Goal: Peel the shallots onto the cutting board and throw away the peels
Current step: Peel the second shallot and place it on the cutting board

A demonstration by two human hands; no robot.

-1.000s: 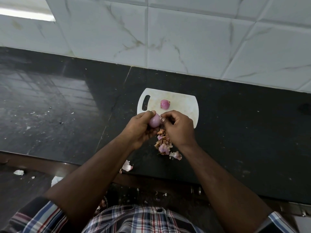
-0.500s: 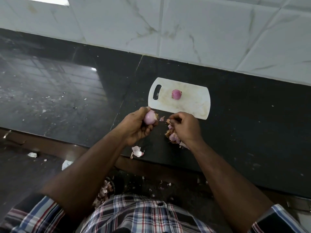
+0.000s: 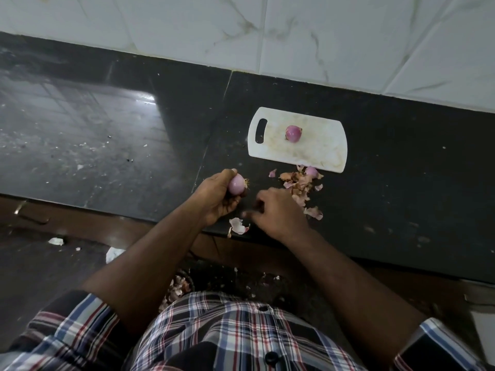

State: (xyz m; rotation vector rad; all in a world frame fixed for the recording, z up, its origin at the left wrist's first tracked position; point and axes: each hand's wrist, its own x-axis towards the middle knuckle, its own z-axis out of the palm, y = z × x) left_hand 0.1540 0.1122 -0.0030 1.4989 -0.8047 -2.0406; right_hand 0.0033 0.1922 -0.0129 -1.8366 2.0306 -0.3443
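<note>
My left hand [image 3: 217, 195] grips a pale pink peeled shallot [image 3: 236, 184] above the black counter, near its front edge. My right hand [image 3: 278, 210] hovers just right of it, blurred, its fingers pointing left toward a loose peel [image 3: 238, 225] at the counter edge; whether it holds anything is unclear. A white cutting board [image 3: 316, 145] lies farther back with one peeled shallot [image 3: 293, 133] on it. A heap of peels [image 3: 301, 187] lies in front of the board, and another shallot [image 3: 311, 171] rests at its top.
The black counter [image 3: 401, 196] runs up to a white tiled wall [image 3: 294, 36]. Scraps and peels litter the floor [image 3: 57, 241] below the counter's front edge. My checked shirt fills the bottom of the view.
My right hand left the shallot and moved down toward the loose peel at the counter edge. My left hand drew the shallot left, away from the board. The peel heap is uncovered.
</note>
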